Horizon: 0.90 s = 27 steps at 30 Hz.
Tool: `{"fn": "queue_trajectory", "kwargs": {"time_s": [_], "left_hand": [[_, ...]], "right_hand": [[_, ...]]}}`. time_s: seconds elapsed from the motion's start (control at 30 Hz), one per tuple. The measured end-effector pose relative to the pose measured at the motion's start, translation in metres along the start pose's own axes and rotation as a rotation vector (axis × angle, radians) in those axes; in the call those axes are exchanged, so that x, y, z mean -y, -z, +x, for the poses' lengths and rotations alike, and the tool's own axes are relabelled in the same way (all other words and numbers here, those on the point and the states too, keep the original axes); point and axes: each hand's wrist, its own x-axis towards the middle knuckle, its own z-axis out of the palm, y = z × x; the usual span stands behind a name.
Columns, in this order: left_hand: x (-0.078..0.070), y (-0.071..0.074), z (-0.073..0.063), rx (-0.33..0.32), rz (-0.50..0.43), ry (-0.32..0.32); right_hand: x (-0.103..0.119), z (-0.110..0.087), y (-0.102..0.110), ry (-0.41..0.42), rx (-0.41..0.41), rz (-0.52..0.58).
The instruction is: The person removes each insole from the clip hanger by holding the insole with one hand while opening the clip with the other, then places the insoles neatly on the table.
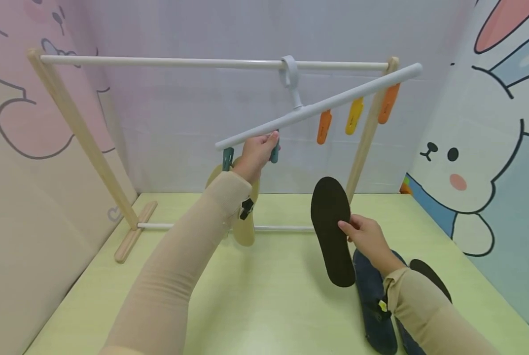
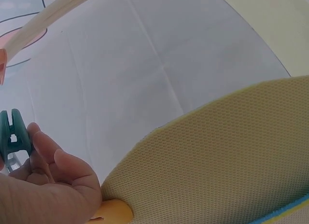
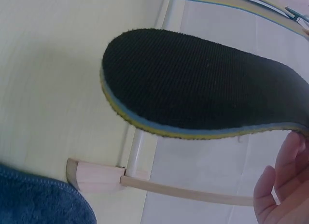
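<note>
My left hand [image 1: 256, 155] is raised to the low end of a tilted white hanger [image 1: 308, 111]. It pinches a green clip [image 1: 274, 150] hanging there, and in the left wrist view the clip [image 2: 14, 137] sits at the fingertips. Behind that hand, beige insoles [image 1: 245, 229] hang from the hanger beside another green clip [image 1: 227, 159]. My right hand [image 1: 368, 239] pinches a black insole [image 1: 331, 231] by its edge, upright over the table. Its blue and yellow layered rim shows in the right wrist view, where the fingers [image 3: 289, 156] are at its edge.
The hanger hooks over the top bar of a wooden rack [image 1: 158, 61]. Two orange clips and a yellow clip [image 1: 354, 116] hang on its high end. Dark blue insoles [image 1: 372, 305] and another black insole [image 1: 430, 276] lie on the table at right, under the right forearm.
</note>
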Motion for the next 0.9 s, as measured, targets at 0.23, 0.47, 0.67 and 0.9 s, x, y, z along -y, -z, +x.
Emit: {"fn": "queue_trajectory", "kwargs": {"time_s": [0.23, 0.47, 0.67, 0.9], "left_hand": [[0.002, -0.001, 0.003, -0.003, -0.007, 0.006], [0.001, 0.001, 0.001, 0.009, -0.009, 0.009], [0.001, 0.001, 0.001, 0.004, -0.015, 0.010], [0.001, 0.000, 0.001, -0.001, -0.010, -0.001]], "right_hand": [[-0.002, -0.001, 0.010, 0.038, -0.005, -0.104], [-0.008, -0.003, 0.015, 0.059, 0.012, -0.153], [-0.012, -0.005, 0.017, 0.038, 0.033, -0.132], [-0.019, -0.007, 0.019, -0.001, 0.078, -0.100]]}}
